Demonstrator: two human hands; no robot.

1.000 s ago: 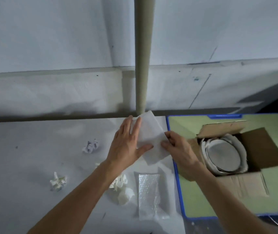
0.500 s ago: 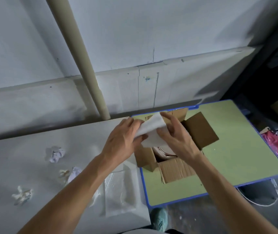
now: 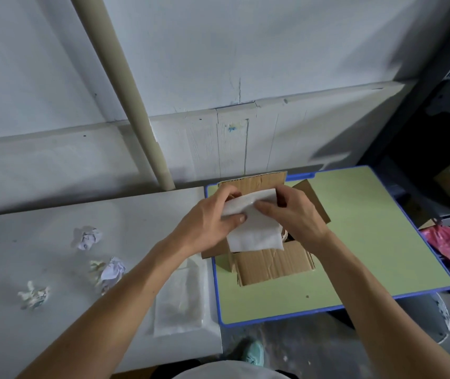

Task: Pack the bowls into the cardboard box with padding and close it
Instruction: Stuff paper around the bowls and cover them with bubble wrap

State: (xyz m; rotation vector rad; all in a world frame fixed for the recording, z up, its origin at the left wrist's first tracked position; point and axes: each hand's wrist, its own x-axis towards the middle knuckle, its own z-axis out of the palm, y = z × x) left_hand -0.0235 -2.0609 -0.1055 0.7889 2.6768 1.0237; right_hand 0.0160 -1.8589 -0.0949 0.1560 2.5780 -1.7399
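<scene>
Left grip (image 3: 207,222): thumb and fingers pinch the left end of the white padding sheet (image 3: 254,233). The sheet hangs over the open mouth of the cardboard box (image 3: 273,265), which sits near the far-left corner of the green bench (image 3: 355,242). Right grip (image 3: 297,214): pinches the sheet's upper right end. The bowls are hidden under sheet and hands; we assume they're inside.

Our read of the step: lay the top padding layer. To do it well:
- centre the sheet over the opening
- it's limp, so keep both ends taut until it's down
- lower it flat and tuck the edges down along the walls
- go light on the bowls

Around: three crumpled paper wads (image 3: 87,237) are scattered over the left of the white bench (image 3: 40,214). A bubble-wrap sheet (image 3: 180,302) lies at its near-right corner, likely spare filler for gaps. A pink bag (image 3: 448,242) sits beyond the green bench's right edge, out of play.

In the way: the far flap (image 3: 256,181) stands up right behind our hands and the right flap (image 3: 308,188) juts out beside the right grip. Either could snag the sheet, so we keep them pushed outward.
</scene>
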